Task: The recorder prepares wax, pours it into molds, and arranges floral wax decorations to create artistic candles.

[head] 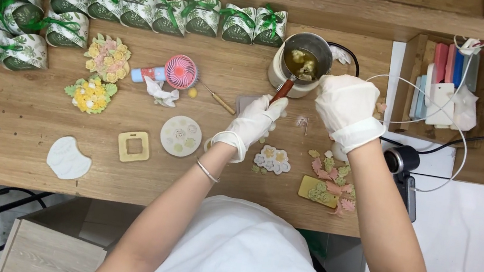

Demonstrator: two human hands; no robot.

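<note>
- Step in hand: stirring or scooping in the small melting pot (302,63), which stands at the back of the wooden table (6,136), approx. centre.
- L hand (255,122), gloved, grips the pot's reddish handle (283,89).
- R hand (344,102), gloved, sits at the rim w/ fingers curled; prob. holding a tool, not visible.
- Both forearms reach fwd, wrists bent down.

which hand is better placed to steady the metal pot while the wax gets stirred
Right, probably. The white-gloved right hand already rests against the rim of the small metal melting pot, while the white-gloved left hand is occupied gripping the red-brown wooden handle that reaches into the pot.
</note>
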